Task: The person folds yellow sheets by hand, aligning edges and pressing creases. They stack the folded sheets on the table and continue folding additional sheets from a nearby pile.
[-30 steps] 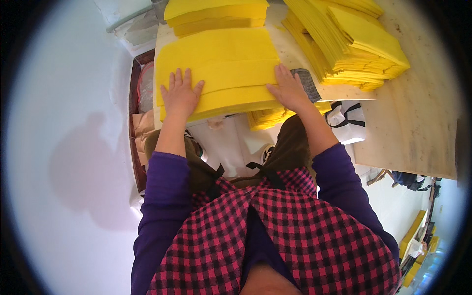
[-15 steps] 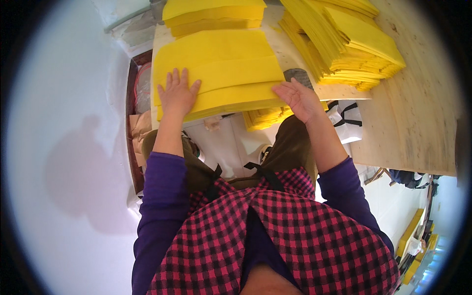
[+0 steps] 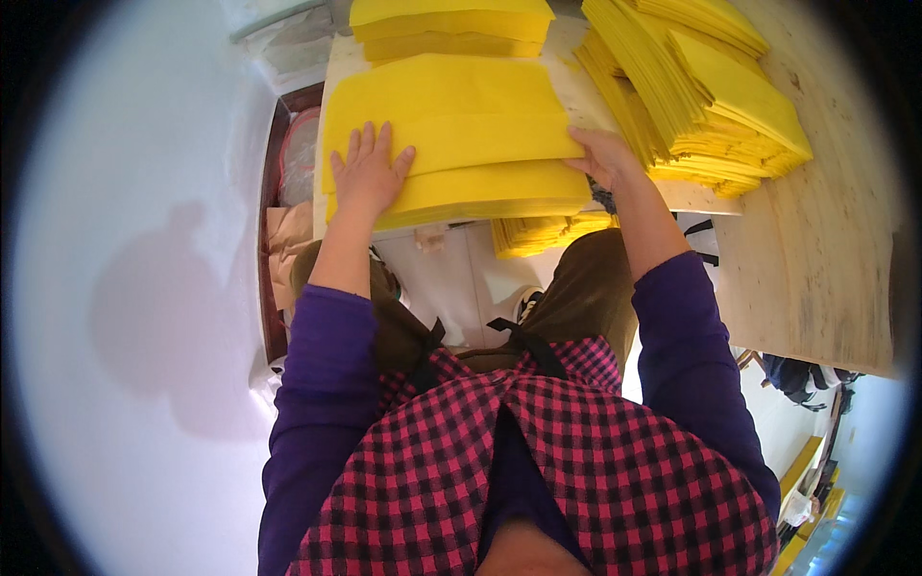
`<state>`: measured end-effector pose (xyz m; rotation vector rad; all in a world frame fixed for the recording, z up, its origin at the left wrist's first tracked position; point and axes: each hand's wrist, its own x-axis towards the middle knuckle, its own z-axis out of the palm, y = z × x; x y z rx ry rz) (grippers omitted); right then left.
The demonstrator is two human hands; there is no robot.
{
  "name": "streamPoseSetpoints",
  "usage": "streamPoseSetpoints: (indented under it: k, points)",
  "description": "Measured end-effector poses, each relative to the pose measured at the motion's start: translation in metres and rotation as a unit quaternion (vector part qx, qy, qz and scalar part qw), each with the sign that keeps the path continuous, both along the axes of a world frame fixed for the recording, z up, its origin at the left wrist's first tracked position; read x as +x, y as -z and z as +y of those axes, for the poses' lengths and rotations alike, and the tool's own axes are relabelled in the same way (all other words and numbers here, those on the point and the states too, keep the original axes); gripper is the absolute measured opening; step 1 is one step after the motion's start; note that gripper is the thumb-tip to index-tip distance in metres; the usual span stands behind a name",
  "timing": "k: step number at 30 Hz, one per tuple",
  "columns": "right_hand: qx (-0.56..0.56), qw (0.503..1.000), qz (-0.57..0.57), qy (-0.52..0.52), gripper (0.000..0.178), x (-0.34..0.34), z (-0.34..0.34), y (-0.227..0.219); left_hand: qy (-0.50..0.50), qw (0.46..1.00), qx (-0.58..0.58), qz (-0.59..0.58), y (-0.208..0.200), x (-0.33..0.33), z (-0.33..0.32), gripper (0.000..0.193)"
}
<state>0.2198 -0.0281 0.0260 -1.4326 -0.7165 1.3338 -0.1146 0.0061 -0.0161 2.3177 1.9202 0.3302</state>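
Both hands are squaring the stack of yellow paper sheets [image 3: 451, 134], lying upper centre of the frame on the pale surface [image 3: 816, 259]. The left hand [image 3: 368, 175] is resting flat on top, fingers [image 3: 370, 144] spread. The right hand [image 3: 603, 154] is pressing the stack's right edge, its fingers mostly hidden. Steady top pressure should be keeping the edges aligned.

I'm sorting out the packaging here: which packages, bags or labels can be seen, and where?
Clear plastic bag: top left, beyond the board, crumpled and see-through.
Brown paper wrapping: left of the person's knee, crumpled, tan.
Yellow paper stack: flat, rectangular, under both hands.
No labels, signs or screens show.
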Motion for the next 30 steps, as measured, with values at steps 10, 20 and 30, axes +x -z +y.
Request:
streamPoseSetpoints:
  k: [10, 20, 30]
  points:
    - [-0.005, 0.997, -0.073, -0.008, 0.036, 0.001, 0.007, 0.004, 0.027, 0.981, 0.162, -0.107, -0.005, -0.005, -0.004, 0.058]
    - [0.010, 0.998, -0.062, 0.004, 0.036, 0.009, 0.011, 0.005, -0.128, 0.464, -0.282, -0.830, -0.026, -0.022, -0.076, 0.051]
    - [0.005, 0.996, -0.071, -0.051, 0.036, 0.032, 0.005, 0.016, -0.151, 0.409, -0.248, -0.865, -0.025, -0.059, -0.033, 0.050]
